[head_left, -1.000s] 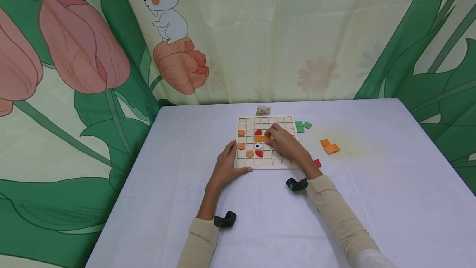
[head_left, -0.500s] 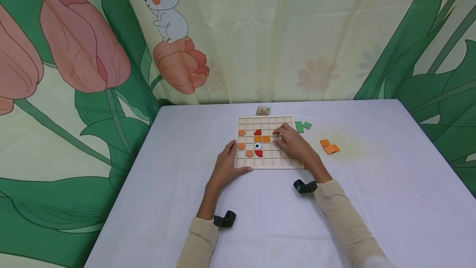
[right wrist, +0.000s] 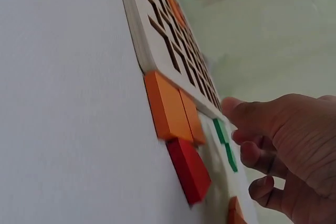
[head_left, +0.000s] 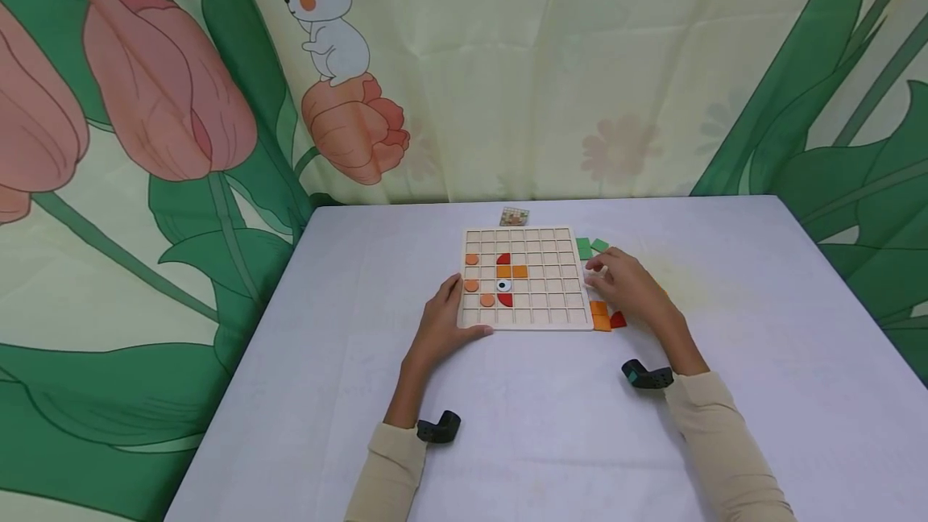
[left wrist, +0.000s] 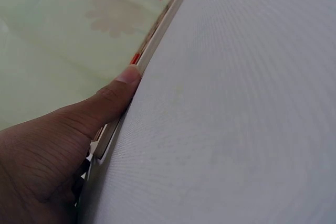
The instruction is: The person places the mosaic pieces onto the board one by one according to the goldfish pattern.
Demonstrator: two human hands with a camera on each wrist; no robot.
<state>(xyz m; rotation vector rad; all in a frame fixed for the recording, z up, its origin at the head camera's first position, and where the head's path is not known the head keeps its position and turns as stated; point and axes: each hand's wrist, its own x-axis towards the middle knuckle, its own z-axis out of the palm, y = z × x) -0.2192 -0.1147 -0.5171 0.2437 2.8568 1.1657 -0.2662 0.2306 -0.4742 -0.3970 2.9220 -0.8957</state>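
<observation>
A wooden grid board [head_left: 540, 246] lies on the white-covered table. Its cells hold several orange discs [head_left: 472, 285], two orange squares [head_left: 519, 271], two red quarter-rounds [head_left: 505, 300] and a white eye piece [head_left: 503, 285]. My left hand [head_left: 438, 322] holds the near left corner, thumb along the front edge; its other fingers are mostly hidden in the left wrist view. Just off the board's right edge hovers my right hand [head_left: 629, 284], fingers loosely bent and nothing visible between them. Closest to it are green tiles [head_left: 583, 248], orange tiles [head_left: 600, 316] and a red piece [head_left: 618, 320].
Behind the board lies a small patterned card [head_left: 515, 217]. In the right wrist view, another orange piece [right wrist: 236, 211] shows at the bottom, below the right hand's fingers. A printed curtain [head_left: 500, 103] hangs beyond the table's far edge.
My right hand has left the second orange square in its cell and moved right, off the board, now covering the loose orange tiles there. My left hand stays at the corner.
</observation>
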